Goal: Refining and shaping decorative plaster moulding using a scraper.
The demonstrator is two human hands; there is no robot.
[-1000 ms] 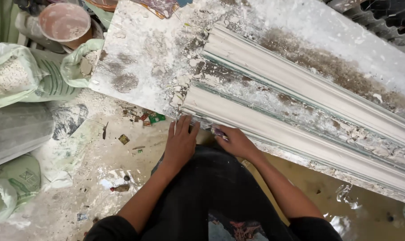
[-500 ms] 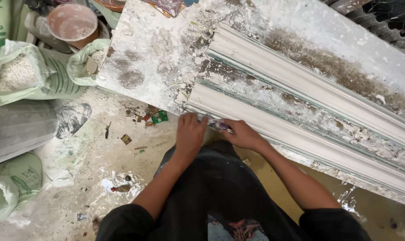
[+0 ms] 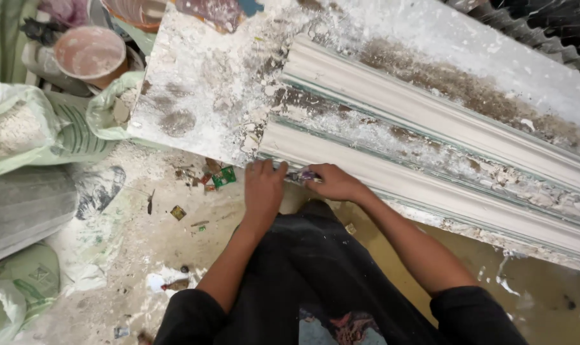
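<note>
A long white plaster moulding (image 3: 430, 147) with ridged profiles lies on a plaster-caked workbench (image 3: 200, 83), running from the upper middle to the right edge. My left hand (image 3: 263, 188) presses flat against the moulding's near end at the bench edge. My right hand (image 3: 331, 182) is closed around a small tool (image 3: 301, 175) with a dark, coloured handle, its tip against the lower front edge of the moulding. Both forearms reach up from my black clothing at the bottom.
Sacks of white powder (image 3: 22, 128) lie on the left. A pink bucket (image 3: 89, 54) stands at the upper left. The floor (image 3: 137, 243) is strewn with plaster crumbs and small scraps. Dark corrugated sheet (image 3: 545, 25) shows at the upper right.
The view has shifted slightly, and both hands now sit a little lower in it. They stay together at the moulding's near end, the right one still on the tool.
</note>
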